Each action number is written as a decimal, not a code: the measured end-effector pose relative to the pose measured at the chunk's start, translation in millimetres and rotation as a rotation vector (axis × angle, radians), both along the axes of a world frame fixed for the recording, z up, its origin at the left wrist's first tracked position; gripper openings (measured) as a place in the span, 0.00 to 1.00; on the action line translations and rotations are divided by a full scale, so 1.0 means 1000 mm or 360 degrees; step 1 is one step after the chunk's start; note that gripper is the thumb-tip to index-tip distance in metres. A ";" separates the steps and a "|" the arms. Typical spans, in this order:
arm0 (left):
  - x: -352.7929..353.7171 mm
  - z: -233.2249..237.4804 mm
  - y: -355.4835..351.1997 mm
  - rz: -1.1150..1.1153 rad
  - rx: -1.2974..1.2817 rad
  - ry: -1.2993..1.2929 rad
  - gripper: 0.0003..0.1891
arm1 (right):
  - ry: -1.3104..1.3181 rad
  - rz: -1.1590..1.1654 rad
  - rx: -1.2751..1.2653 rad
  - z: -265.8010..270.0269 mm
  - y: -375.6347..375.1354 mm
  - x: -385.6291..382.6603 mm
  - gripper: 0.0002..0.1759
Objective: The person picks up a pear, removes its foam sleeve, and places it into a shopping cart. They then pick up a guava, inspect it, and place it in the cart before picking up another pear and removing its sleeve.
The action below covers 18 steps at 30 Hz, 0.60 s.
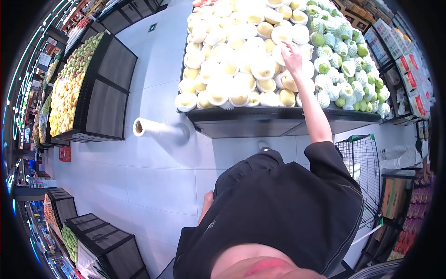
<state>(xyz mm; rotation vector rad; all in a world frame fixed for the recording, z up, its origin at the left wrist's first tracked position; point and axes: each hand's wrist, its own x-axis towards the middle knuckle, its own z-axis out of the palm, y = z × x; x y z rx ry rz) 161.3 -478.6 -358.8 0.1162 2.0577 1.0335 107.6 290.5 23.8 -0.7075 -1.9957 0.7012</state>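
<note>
My right hand (291,58) reaches out over a display of round pale yellow fruit (264,68) in white foam nets. Its fingers are stretched apart, with the fingertips right at the netted fruit near the display's middle and nothing held in them. To the right of this hand lies green fruit (347,68), much of it also in foam nets. Down beside my dark trousers hangs my left hand (207,201), away from the fruit. My body and sleeve hide part of it, and its fingers do not show clearly.
The black edge of the fruit stand (278,114) runs in front of me. A plastic bag roll (155,128) stands on the floor to the left. Close on my right is a wire shopping cart (364,172). Another stand (104,88) with yellow and green fruit is at far left.
</note>
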 end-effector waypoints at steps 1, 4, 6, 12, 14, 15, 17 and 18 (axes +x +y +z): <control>0.001 0.007 0.013 0.0026 -0.0013 -0.0023 0.22 | 0.0005 0.0007 0.0085 0.000 0.021 -0.010 0.22; -0.001 0.032 0.061 0.0065 -0.0133 -0.0239 0.25 | -0.0186 0.0092 0.0018 0.002 0.074 -0.041 0.23; -0.005 0.066 0.102 0.0386 0.0049 -0.0486 0.23 | -0.0322 0.0227 -0.0090 0.006 0.102 -0.053 0.27; -0.029 0.002 0.167 0.0704 -0.0298 -0.0561 0.19 | -0.0476 -0.0096 0.0649 -0.020 0.139 -0.073 0.27; -0.021 0.029 0.191 0.0758 -0.0326 -0.0500 0.18 | -0.0449 -0.0099 0.0698 -0.024 0.141 -0.077 0.27; -0.019 0.041 0.206 0.0784 -0.0336 -0.0467 0.18 | -0.0384 -0.0122 0.0706 -0.024 0.139 -0.079 0.27; -0.011 0.029 0.207 0.0802 -0.0321 -0.0516 0.19 | -0.0319 -0.0118 0.0656 -0.021 0.137 -0.079 0.26; -0.005 0.023 0.210 0.0810 -0.0309 -0.0541 0.19 | -0.0296 -0.0111 0.0658 -0.021 0.139 -0.078 0.26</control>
